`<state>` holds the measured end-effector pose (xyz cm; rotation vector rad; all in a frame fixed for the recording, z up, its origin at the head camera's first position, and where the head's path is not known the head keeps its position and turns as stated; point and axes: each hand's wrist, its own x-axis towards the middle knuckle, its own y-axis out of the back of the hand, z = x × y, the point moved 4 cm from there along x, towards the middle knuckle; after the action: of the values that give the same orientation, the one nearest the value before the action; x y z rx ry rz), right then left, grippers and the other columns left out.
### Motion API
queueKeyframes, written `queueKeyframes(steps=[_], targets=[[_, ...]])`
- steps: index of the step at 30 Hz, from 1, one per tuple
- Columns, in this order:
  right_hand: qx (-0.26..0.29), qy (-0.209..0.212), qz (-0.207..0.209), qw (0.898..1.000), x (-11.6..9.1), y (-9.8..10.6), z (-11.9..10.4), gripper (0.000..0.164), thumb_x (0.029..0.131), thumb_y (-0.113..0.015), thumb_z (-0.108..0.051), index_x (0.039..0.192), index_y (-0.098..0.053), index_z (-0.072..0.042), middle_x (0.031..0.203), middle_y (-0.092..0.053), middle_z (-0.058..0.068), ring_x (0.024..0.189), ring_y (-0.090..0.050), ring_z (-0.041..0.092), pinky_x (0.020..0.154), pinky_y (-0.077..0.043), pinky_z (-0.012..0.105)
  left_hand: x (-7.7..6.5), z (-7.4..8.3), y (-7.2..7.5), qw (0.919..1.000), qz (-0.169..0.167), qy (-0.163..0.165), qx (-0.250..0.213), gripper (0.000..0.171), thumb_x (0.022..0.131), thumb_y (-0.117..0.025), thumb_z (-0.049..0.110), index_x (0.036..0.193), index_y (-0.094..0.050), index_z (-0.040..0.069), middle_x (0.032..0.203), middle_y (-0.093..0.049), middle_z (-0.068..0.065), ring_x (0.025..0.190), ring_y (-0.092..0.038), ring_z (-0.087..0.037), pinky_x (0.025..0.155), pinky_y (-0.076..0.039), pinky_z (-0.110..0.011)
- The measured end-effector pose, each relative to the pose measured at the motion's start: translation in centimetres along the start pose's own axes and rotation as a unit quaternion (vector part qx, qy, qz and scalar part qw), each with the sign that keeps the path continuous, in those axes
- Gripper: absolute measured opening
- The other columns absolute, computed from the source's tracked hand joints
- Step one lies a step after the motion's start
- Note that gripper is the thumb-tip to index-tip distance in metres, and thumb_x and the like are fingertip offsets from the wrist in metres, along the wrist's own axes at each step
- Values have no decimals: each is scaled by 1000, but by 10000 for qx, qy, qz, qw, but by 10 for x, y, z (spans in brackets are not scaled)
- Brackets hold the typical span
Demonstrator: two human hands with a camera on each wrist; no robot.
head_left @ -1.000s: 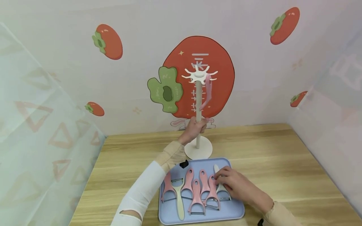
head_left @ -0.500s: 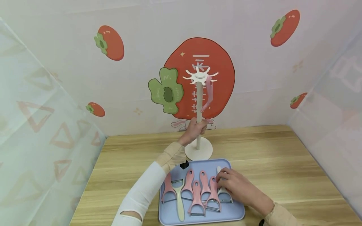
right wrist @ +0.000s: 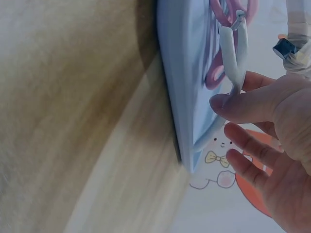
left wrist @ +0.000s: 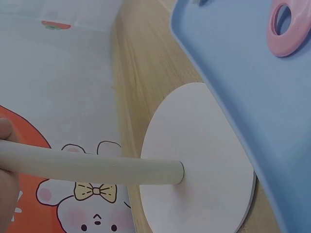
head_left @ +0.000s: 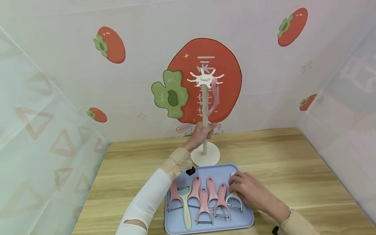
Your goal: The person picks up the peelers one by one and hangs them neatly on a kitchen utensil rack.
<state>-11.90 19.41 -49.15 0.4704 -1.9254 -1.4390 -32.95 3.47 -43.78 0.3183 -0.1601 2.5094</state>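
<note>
My left hand (head_left: 201, 134) grips the pole (head_left: 205, 104) of a white stand, whose top has several curved hooks (head_left: 205, 78). One pink peeler (head_left: 215, 94) hangs from a hook on the right side. My right hand (head_left: 249, 189) pinches the handle of a white peeler (right wrist: 233, 58) between thumb and fingers at the right part of a blue tray (head_left: 176, 225). The right wrist view has its head end raised; the handle's far end reaches down towards the tray. Left of it lie several pink peelers (head_left: 204, 202) and a pale green peeler (head_left: 185, 209), blade end away from me.
The stand's round white base (left wrist: 204, 126) stands on the wooden table (head_left: 279, 156), just behind the tray's far edge. Fabric walls printed with persimmons (head_left: 111, 45) enclose the back and sides.
My right hand has shifted slightly right with the white peeler, which now lies farther from the neighbouring pink peeler. That pink peeler has turned a little. My left hand stays on the pole.
</note>
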Motion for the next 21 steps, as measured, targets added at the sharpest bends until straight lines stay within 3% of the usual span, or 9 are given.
queueKeyframes(steps=[7,13,21], targets=[[4,207,61,9998,1,4,2,22,78,-83,-2,83,-77,-22,102,-70,-4,103,-62,17,85,-54,43,1,0,1,9998,2,-132,137,52,108,-48,13,59,-35,0,52,-29,2,47,-25,-14,49,-23,-28],[113,266,61,9996,2,10,5,24,78,-81,1,84,-77,-22,103,-70,-5,102,-63,17,87,-56,44,3,1,0,9999,-21,-83,127,52,108,-48,14,60,-35,0,53,-29,2,47,-25,-14,49,-22,-28],[1110,458,245,9925,4,20,9,35,74,-83,6,92,-75,-22,103,-66,-13,98,-61,8,85,-57,35,0,-1,1,9999,-6,-98,90,55,107,-53,24,59,-36,3,53,-29,3,47,-25,-14,49,-22,-28]])
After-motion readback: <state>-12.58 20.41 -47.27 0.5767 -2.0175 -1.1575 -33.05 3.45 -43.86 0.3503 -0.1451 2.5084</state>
